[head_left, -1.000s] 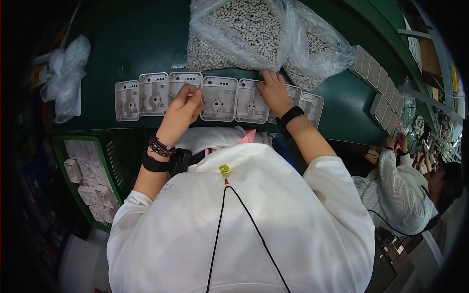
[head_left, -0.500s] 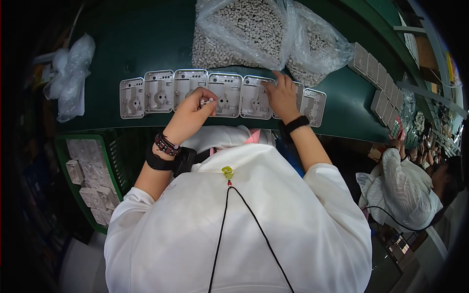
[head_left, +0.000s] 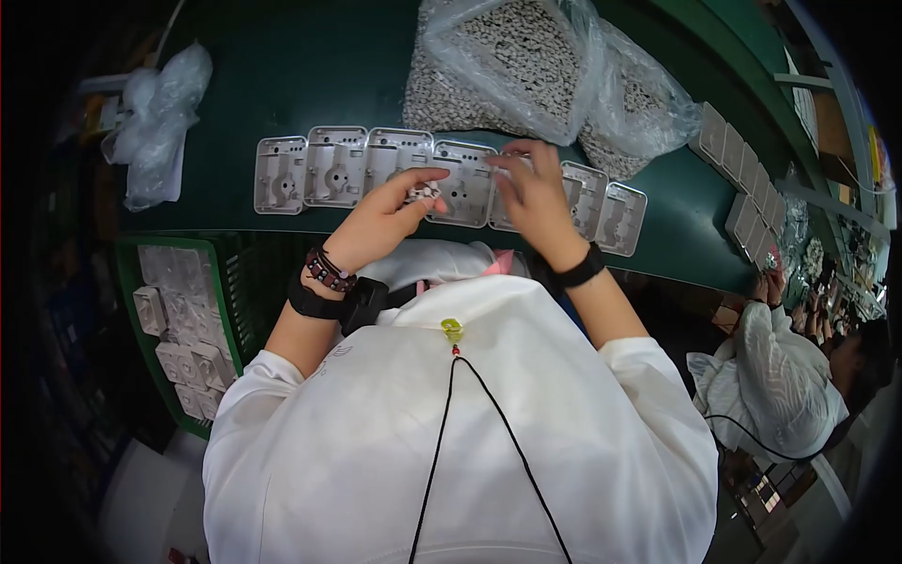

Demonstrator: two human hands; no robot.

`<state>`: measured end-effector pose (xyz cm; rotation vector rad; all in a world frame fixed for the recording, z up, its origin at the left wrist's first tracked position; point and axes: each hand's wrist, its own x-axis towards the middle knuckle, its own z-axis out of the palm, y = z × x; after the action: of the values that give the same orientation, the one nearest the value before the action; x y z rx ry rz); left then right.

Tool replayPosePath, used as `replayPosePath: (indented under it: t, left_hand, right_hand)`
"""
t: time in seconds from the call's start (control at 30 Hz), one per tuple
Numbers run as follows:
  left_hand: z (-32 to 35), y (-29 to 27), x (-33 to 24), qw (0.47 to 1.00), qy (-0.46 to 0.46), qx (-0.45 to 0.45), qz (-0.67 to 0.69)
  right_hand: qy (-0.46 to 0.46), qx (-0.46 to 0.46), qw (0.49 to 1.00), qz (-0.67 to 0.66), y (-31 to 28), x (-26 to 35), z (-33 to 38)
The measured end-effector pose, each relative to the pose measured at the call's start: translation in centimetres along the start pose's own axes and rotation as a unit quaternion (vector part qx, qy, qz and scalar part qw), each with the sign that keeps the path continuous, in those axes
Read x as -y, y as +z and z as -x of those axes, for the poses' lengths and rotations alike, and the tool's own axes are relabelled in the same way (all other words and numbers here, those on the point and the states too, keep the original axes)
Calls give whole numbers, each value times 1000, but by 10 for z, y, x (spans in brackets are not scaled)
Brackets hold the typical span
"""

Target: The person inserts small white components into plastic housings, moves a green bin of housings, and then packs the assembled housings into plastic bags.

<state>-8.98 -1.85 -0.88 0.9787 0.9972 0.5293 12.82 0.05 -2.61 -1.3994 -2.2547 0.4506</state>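
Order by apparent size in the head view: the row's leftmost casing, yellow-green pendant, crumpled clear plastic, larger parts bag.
1. Larger parts bag
2. Crumpled clear plastic
3. Leftmost casing
4. Yellow-green pendant

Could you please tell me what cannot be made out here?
Head view:
Small pieces in the left hand: partly covered by it, too small to count.
Whether the right hand holds anything: too blurred.
Gray housing beneath it: partly covered by that hand.
Large bag: cut off by upper edge.

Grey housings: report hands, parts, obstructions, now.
Left hand cupping small white parts. Right hand over the row of grey housings, blurred, grip unclear. Filled clear bags just beyond the row, apparently not blocking it.
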Motion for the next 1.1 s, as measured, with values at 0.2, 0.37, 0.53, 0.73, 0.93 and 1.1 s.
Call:
replayPosePath:
  t: [0.2,0.37,0.53,0.73,0.93,1.1]
  left_hand:
    - [2,-10,6,995,98,23,-21]
    - [5,-11,5,984,161,18,-80]
    - [-3,-25,5,989,91,75,88]
    - [-14,-21,13,996,1,73,56]
    - [-17,-10,4,991,-51,94,84]
    - [-19,-11,17,994,96,8,-47]
  right_hand:
    - [-48,17,980,-190,-5,65,-17]
    - [95,78,927,-354,4,64,-17]
    - [204,118,825,-513,1,58,-20]
    - [120,40,928,-351,1,54,-7]
    - [-72,-54,983,-163,5,53,-8]
    - [13,-51,969,-241,8,58,1]
